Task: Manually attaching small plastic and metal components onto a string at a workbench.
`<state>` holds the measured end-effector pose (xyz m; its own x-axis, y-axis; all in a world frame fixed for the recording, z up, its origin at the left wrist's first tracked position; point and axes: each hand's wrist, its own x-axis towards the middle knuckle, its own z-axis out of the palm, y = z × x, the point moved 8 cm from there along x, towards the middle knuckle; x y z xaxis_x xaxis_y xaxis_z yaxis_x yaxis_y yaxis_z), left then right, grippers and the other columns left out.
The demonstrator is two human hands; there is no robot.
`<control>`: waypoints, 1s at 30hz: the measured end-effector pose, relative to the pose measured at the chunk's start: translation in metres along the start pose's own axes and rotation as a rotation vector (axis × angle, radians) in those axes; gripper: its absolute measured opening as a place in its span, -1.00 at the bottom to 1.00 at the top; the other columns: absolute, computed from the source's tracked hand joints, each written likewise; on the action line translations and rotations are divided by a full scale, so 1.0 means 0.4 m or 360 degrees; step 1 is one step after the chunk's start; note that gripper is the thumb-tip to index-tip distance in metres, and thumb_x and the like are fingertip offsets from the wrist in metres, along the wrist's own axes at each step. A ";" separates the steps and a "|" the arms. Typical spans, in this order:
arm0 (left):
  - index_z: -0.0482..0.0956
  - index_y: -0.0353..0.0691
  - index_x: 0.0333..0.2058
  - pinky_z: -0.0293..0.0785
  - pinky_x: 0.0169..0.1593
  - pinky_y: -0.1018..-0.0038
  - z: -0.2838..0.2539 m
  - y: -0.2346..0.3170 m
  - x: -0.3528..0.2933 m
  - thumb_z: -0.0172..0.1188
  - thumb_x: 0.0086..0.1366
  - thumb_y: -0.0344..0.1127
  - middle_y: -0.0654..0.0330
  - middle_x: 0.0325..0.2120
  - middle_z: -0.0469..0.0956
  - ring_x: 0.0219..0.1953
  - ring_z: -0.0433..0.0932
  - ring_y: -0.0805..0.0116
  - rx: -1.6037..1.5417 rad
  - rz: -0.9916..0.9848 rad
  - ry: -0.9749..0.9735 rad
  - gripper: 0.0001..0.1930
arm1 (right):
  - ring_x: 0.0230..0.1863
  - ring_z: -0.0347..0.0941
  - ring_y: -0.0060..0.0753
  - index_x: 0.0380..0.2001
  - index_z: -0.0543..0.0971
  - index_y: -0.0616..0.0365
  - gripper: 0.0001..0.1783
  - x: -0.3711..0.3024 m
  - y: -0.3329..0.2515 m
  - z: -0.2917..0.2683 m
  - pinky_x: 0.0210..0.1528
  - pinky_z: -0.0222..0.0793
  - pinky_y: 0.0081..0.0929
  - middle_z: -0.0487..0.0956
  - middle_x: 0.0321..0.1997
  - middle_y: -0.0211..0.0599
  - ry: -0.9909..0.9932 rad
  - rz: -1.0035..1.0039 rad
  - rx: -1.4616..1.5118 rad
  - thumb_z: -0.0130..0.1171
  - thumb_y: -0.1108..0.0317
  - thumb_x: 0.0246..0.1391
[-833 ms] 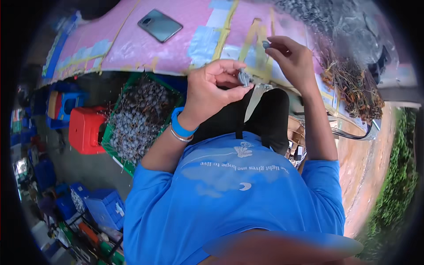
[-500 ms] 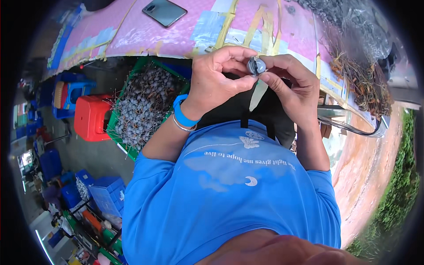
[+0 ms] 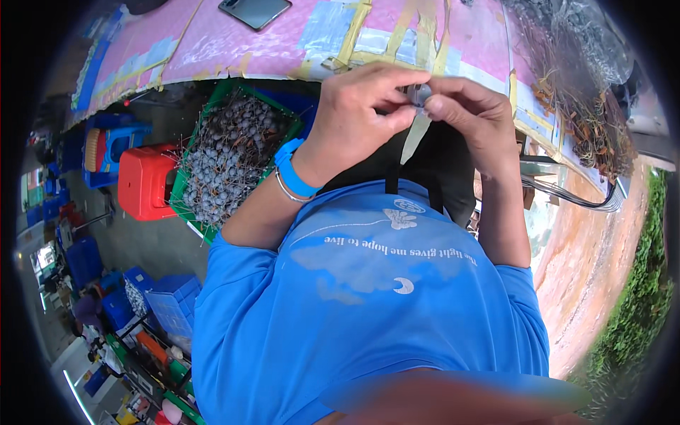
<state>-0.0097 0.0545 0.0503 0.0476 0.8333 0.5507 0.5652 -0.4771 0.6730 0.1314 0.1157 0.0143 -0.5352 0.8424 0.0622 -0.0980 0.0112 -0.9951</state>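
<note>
Just past the table's near edge, a small round grey part (image 3: 419, 94) sits between the fingertips of both hands. My left hand (image 3: 354, 113), with a blue band and a silver bangle at its wrist, pinches the part from the left. From the other side, the thumb and fingers of my right hand (image 3: 476, 117) close on it. The fingers cover much of the part, so its details are hard to make out. A pale, pointed strip (image 3: 415, 139) hangs down below it.
A green crate (image 3: 185, 210) of grey round pieces with thin leads stands at left, by a red stool (image 3: 142, 185). On the pink, taped table (image 3: 212, 42) lie a phone (image 3: 256, 10), a heap of brown wires (image 3: 586, 131) and clear plastic (image 3: 581, 42).
The grey part has turned between my fingers, and its split face no longer shows as clearly. Both hands appear slightly higher in view, while the phone and table edge have shifted up too.
</note>
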 end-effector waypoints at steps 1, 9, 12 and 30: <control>0.64 -0.25 -0.11 0.67 -0.28 0.56 0.004 -0.010 0.004 0.33 -0.02 -0.67 0.09 -0.21 0.64 -0.33 0.70 0.40 -0.0228 -0.0079 -0.0013 -0.57 | -0.26 0.51 -0.62 -0.17 0.65 0.26 -0.79 0.005 -0.001 -0.006 -0.15 0.43 -0.60 0.65 -0.30 -0.36 -0.0034 -0.0044 0.0163 0.29 0.43 0.12; 0.55 -0.36 0.03 0.64 -0.13 0.55 0.045 -0.026 0.003 0.27 0.04 -0.73 -0.05 0.08 0.49 -0.14 0.65 0.40 -0.0736 -0.0227 -0.0039 -0.50 | -0.15 0.50 -0.52 -0.02 0.54 0.31 -0.68 0.009 0.042 0.023 -0.04 0.39 -0.53 0.60 -0.17 -0.30 -0.0233 0.0007 0.0669 0.18 0.36 0.22; 0.47 -0.34 0.12 0.64 -0.13 0.52 0.050 -0.006 -0.003 0.30 0.05 -0.70 0.01 -0.09 0.61 -0.17 0.65 0.39 -0.0701 -0.0337 0.0031 -0.41 | -0.17 0.52 -0.47 -0.03 0.51 0.34 -0.65 0.015 0.040 0.031 -0.06 0.42 -0.53 0.59 -0.18 -0.25 -0.0190 0.0057 0.0864 0.20 0.32 0.21; 0.63 -0.36 -0.30 0.58 -0.46 0.61 -0.110 -0.053 -0.110 0.42 0.06 -0.52 0.11 -0.26 0.65 -0.49 0.66 0.45 -0.0394 -0.0356 0.0432 -0.79 | -0.24 0.61 -0.40 -0.16 0.64 0.31 -0.75 0.054 0.088 0.087 -0.07 0.56 -0.46 0.67 -0.24 -0.14 0.0046 0.0030 0.0470 0.28 0.38 0.14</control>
<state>-0.0601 0.0157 0.0336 -0.2906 0.8360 0.4655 0.3210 -0.3731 0.8705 0.0873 0.1155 -0.0169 -0.5156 0.8560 0.0373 -0.3301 -0.1583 -0.9306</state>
